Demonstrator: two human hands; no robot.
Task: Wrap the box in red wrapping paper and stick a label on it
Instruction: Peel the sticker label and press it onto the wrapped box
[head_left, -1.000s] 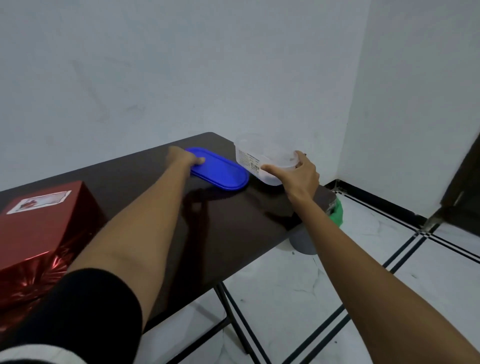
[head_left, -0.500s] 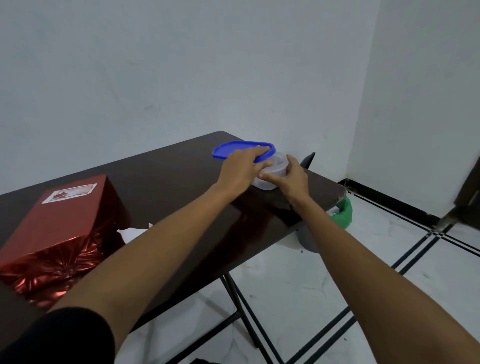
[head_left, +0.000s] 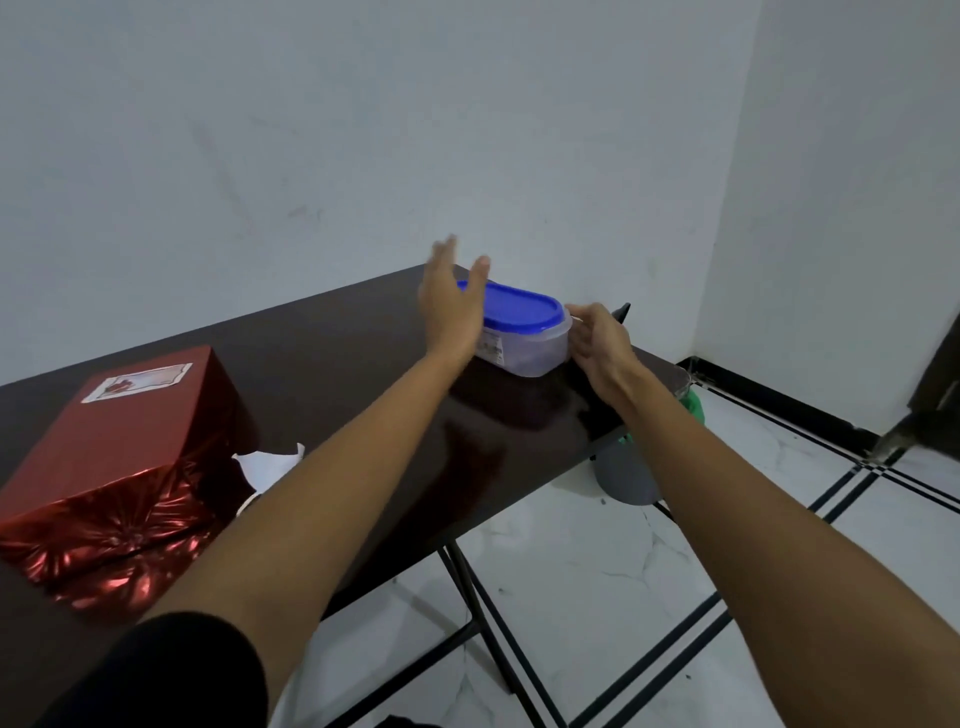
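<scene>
The box wrapped in shiny red paper (head_left: 114, 467) sits at the table's left, with a white label (head_left: 137, 382) stuck on its top face. Far right on the dark table (head_left: 332, 364) stands a clear plastic container (head_left: 524, 348) with its blue lid (head_left: 522, 306) on top. My left hand (head_left: 452, 301) hovers beside the container's left end, fingers spread and straight, holding nothing. My right hand (head_left: 597, 343) is at the container's right end, fingers loosely curled next to its rim; whether it touches is unclear.
A torn white paper scrap (head_left: 267, 462) lies right of the red box. A dark pointed object (head_left: 621, 312) pokes up behind my right hand. Below the table's right corner stand a grey bin (head_left: 623, 473) and something green (head_left: 693, 408). White walls close the corner.
The blue lid went from lying flat on the table onto the container. My left hand has lifted off the lid and opened. The view has turned left, showing more of the red box.
</scene>
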